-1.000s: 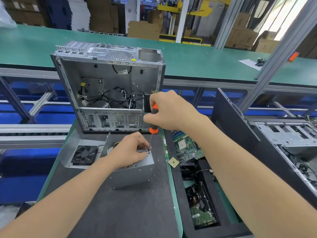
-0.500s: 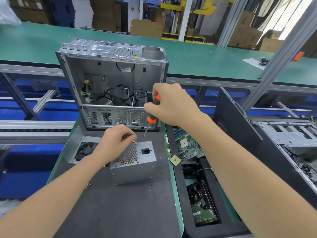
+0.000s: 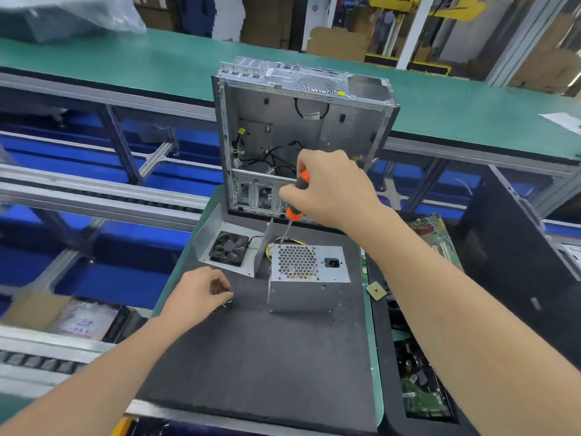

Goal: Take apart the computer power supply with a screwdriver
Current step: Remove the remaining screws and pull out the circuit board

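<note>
My left grip (image 3: 201,295) curls low over the counter (image 3: 251,357), perhaps pinching a screw (too blurred to tell). My right grip (image 3: 333,190) wraps the tilted screwdriver (image 3: 298,196), its tip by the back-left corner of the power supply (image 3: 301,294), which stands mid-counter.
</note>
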